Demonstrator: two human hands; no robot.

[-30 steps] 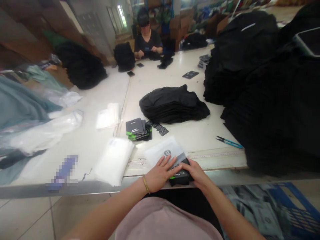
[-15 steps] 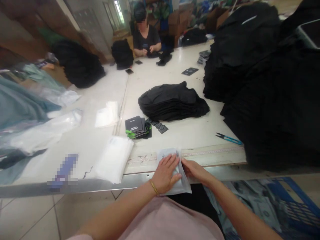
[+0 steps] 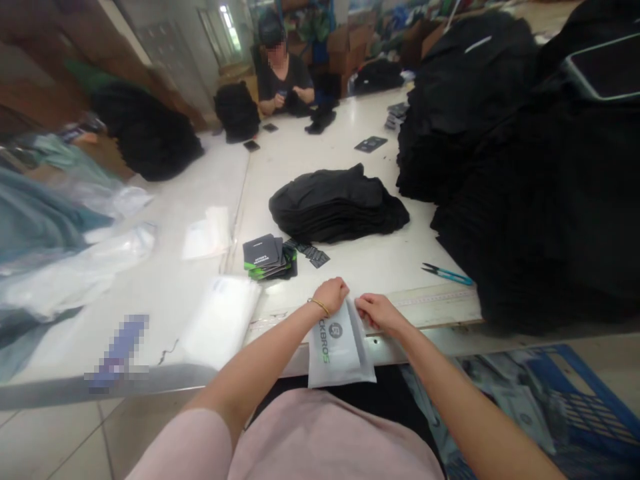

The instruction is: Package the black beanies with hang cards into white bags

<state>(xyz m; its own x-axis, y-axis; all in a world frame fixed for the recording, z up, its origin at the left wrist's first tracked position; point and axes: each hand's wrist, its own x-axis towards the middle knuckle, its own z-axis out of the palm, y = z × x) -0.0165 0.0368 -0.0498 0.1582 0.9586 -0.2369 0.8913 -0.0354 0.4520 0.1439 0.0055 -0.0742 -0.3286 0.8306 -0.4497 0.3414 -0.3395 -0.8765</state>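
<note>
On near side of hands (image 3: 331, 295): printed pouch (image 3: 340, 350) (far end between them).

The frosted, whitish pouch (image 3: 345, 363) is pinched at its far end between the left hand (image 3: 331, 295) and the right hand (image 3: 377, 312), its body stretching from that grip toward the person. Below the left wrist it shows a round dark logo and sideways lettering (the readable part is "CKBROS", ending in green).

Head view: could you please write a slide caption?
Left hand and right hand at the far end of a printed bag, with a black fabric stack beyond.
</note>
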